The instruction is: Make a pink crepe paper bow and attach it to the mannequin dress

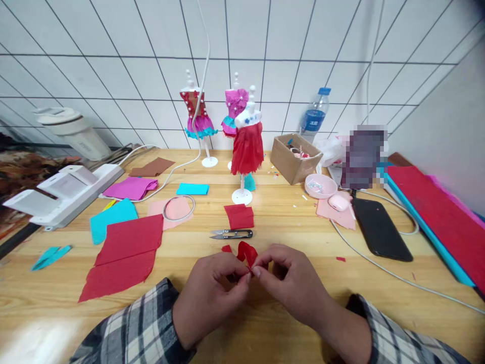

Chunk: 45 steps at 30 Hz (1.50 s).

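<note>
My left hand (217,288) and my right hand (290,280) meet over the wooden table, thumbs and forefingers pinched together. Between the fingertips is a small red crepe paper flower (247,252), its upper petal curving up and its lower part hidden by my fingers. Both hands grip its base. Just beyond lie thread snips (232,234) with the blades pointing left, and past them a small red crepe paper piece (239,216). Larger red crepe paper sheets (127,253) rest left of my left hand. A mini dress form (248,146) in a red skirt stands behind.
Two more dressed forms (197,116) stand near the tiled wall. A cardboard box (295,156), pink dish (320,186) and black phone (382,228) are to the right, with a white cable (401,278) crossing there. A power strip (76,194) sits left.
</note>
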Each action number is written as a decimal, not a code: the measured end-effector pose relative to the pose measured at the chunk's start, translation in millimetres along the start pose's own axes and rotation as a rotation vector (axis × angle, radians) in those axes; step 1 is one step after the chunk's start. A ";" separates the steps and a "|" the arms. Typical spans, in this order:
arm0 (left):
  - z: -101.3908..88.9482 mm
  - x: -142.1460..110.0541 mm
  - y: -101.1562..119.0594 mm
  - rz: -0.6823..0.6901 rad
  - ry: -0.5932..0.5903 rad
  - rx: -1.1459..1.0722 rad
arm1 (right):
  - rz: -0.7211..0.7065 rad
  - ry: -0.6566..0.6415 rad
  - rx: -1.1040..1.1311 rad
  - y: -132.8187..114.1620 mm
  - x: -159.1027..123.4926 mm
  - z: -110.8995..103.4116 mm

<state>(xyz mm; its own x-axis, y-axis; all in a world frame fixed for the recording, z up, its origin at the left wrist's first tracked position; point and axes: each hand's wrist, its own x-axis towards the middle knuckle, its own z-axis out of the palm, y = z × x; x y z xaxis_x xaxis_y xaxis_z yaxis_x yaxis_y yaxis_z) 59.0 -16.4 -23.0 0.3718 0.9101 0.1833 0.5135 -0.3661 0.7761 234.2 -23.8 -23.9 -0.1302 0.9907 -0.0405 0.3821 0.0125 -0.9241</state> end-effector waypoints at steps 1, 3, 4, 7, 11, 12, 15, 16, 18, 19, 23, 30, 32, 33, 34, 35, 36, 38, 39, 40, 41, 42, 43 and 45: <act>0.1 -0.3 -0.7 -0.001 -0.009 0.006 | 0.031 -0.011 0.005 -0.2 0.3 -0.2; -0.1 -0.8 -1.4 0.009 -0.027 0.017 | 0.094 -0.038 0.031 -0.2 0.9 -0.5; -0.3 -0.8 -1.4 0.015 -0.030 0.019 | 0.117 -0.051 0.049 0.0 1.2 -0.5; -1.5 0.1 0.3 0.029 -0.040 0.005 | 0.136 -0.079 0.101 1.3 2.2 -0.7; -2.6 2.0 3.1 0.057 -0.099 -0.081 | 0.097 -0.042 0.117 3.5 3.8 -4.7; -2.7 2.3 3.6 0.065 -0.111 -0.102 | 0.084 -0.030 0.101 4.1 4.3 -6.4; -3.1 2.6 5.0 0.067 -0.119 -0.134 | 0.048 0.001 0.029 5.7 5.9 -12.3; -3.4 2.7 5.7 0.060 -0.128 -0.142 | 0.036 0.015 0.004 6.3 6.5 -14.3; -4.2 2.9 7.2 0.039 -0.167 -0.169 | 0.011 0.055 -0.049 7.2 8.1 -18.1; -4.7 3.1 7.8 0.026 -0.191 -0.183 | -0.001 0.077 -0.074 7.6 9.1 -19.8; -6.0 2.8 7.5 -0.042 -0.244 -0.185 | -0.036 0.150 -0.159 9.5 13.8 -25.0; -3.2 -0.3 1.8 -0.106 -0.265 -0.182 | 0.033 0.143 0.016 11.6 17.4 -24.3; -2.7 -0.2 2.8 -0.087 -0.276 -0.166 | 0.053 0.112 0.106 12.3 17.6 -22.2; -2.7 -0.2 3.5 -0.072 -0.278 -0.151 | 0.066 0.096 0.151 12.9 17.9 -20.9; -2.8 -0.4 4.4 -0.051 -0.279 -0.134 | 0.082 0.085 0.194 13.9 18.4 -19.8; -3.0 -0.8 5.1 -0.029 -0.279 -0.117 | 0.096 0.080 0.230 15.0 19.1 -18.8; -3.3 -1.5 5.7 -0.009 -0.278 -0.102 | 0.110 0.081 0.257 16.2 20.0 -18.0; -3.5 -3.6 6.2 0.021 -0.279 -0.076 | 0.129 0.097 0.287 18.5 21.8 -17.1; -3.3 -4.8 6.0 0.031 -0.278 -0.063 | 0.132 0.110 0.298 19.4 22.5 -16.9; -3.0 -6.0 5.6 0.038 -0.272 -0.048 | 0.132 0.123 0.315 19.9 23.0 -16.7; -2.6 -7.0 5.1 0.047 -0.265 -0.033 | 0.136 0.135 0.342 20.1 23.4 -16.4; -2.2 -7.7 4.5 0.054 -0.259 -0.021 | 0.146 0.145 0.379 20.1 23.5 -15.9; -1.8 -8.1 4.1 0.060 -0.257 -0.012 | 0.162 0.154 0.421 19.8 23.6 -15.3; -1.9 -8.0 3.7 0.065 -0.255 -0.002 | 0.199 0.169 0.510 18.9 24.1 -14.7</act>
<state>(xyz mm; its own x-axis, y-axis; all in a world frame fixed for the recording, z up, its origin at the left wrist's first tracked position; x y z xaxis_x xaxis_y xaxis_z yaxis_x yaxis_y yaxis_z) 56.5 -24.6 -20.5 0.5868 0.8063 0.0747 0.4811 -0.4213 0.7688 251.7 2.2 -36.8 0.0631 0.9758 -0.2095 -0.1112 -0.2018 -0.9731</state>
